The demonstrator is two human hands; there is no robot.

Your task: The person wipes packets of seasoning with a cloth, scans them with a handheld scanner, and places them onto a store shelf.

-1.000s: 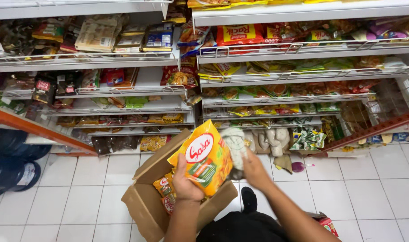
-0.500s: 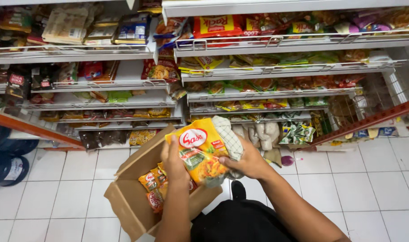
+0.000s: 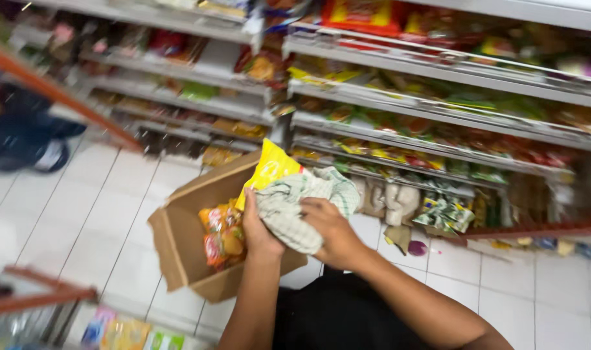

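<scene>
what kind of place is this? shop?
Most likely a small grocery shop aisle: tiered shelves packed with snack packets, a cardboard box of stock on the tiled floor. The left hand holds a yellow packet; the right hand presses a checked cloth on it.

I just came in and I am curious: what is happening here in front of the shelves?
A person stands over an open cardboard box of snack packets on the tiled floor. The left hand holds a yellow packet, and the right hand presses a checked cloth against it. Stocked shelves are just ahead.
</scene>
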